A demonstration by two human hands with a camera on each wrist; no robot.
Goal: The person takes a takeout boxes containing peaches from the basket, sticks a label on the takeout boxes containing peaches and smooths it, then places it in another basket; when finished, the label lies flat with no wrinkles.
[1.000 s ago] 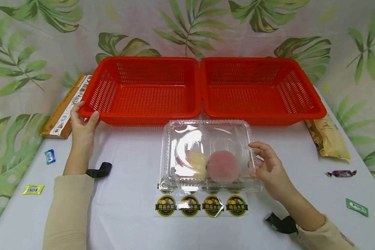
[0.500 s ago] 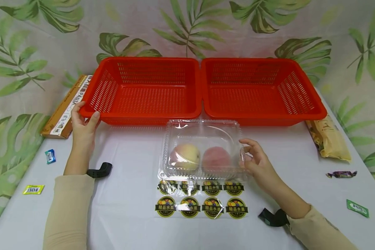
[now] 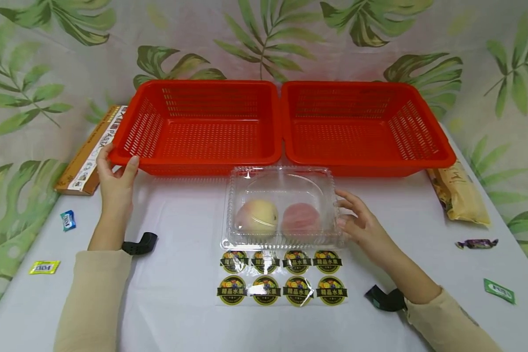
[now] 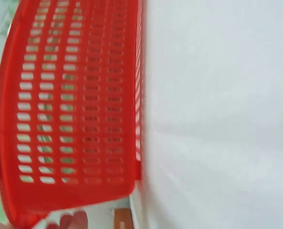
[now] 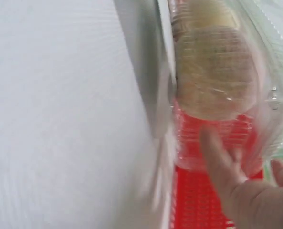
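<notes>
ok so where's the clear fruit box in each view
Head: clear fruit box at centre, in front of the red baskets, right hand at its right edge.
Left wrist: not in it.
Right wrist: upper right, blurred.
Shared landmark: the left red basket; red basket mesh also shows behind the box in the right wrist view.

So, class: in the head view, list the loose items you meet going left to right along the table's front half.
Yellow sachet → blue sweet → sticker sheet → dark-wrapped sweet → green sachet.
</notes>
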